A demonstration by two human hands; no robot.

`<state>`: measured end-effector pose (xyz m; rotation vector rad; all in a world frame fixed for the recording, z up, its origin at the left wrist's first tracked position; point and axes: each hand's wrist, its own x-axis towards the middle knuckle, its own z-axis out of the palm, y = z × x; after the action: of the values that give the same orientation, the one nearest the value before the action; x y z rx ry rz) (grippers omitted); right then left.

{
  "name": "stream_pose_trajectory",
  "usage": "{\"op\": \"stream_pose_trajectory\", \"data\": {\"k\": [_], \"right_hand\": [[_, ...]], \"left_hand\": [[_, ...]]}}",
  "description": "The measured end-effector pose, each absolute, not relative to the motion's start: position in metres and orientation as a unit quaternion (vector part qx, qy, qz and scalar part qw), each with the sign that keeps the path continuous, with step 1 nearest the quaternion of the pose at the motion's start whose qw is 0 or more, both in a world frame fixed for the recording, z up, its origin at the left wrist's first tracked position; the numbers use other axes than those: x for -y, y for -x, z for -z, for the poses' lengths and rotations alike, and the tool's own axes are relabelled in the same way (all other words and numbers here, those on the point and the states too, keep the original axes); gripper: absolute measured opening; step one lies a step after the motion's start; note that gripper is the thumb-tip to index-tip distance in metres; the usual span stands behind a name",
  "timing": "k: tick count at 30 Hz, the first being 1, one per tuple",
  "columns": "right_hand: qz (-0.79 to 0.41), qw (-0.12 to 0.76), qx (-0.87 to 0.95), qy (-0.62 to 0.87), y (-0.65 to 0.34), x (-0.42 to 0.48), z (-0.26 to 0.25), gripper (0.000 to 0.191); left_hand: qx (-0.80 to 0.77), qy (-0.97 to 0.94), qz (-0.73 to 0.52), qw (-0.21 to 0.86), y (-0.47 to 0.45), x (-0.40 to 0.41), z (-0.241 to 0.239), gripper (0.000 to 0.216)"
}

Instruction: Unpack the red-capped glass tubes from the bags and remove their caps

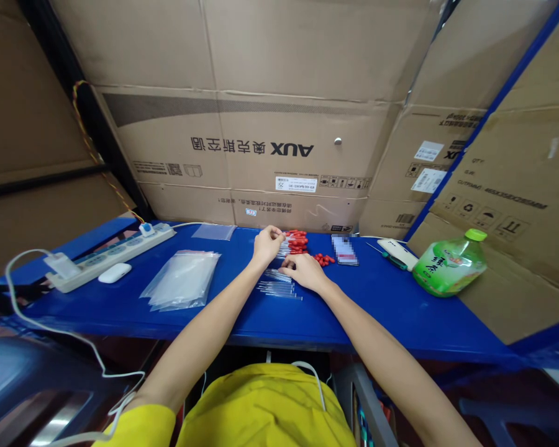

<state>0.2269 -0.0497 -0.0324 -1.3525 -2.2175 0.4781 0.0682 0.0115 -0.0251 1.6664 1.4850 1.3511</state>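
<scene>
My left hand (266,244) is closed in a pinch at the left end of a pile of clear thin tubes with red caps (297,241); whatever its fingertips grip is too small to make out. Nearer to me, my right hand (304,271) has its fingers bent together at the upper end of a group of bare clear tubes (278,288). Those fingertips are close to the tubes, but what they hold is hidden. Beyond the right hand's knuckles lies a small heap of loose red caps (324,259). The tubes lie roughly sideways on the blue table (372,310).
Left of my arms are clear plastic bags (182,279), another flat bag (213,232), a white earbud case (115,273) and a power strip (116,256). To the right lie a phone (345,249), a dark green-handled tool (394,261) and a green bottle (449,264). Cardboard (261,118) walls the back.
</scene>
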Motion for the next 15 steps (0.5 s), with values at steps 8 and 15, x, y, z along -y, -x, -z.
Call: {"op": "stream_pose_trajectory", "data": {"k": [8,15], "right_hand": [[-0.081,0.381,0.725,0.568,-0.258,0.033,0.029,0.032],[-0.091,0.384,0.767,0.506,-0.270,0.028,0.025,0.015]], "left_hand": [[-0.469,-0.655,-0.481,0.347,-0.073,-0.008,0.025,0.015],[-0.403,-0.676,-0.463,0.407,-0.077,-0.008,0.029,0.023]]}}
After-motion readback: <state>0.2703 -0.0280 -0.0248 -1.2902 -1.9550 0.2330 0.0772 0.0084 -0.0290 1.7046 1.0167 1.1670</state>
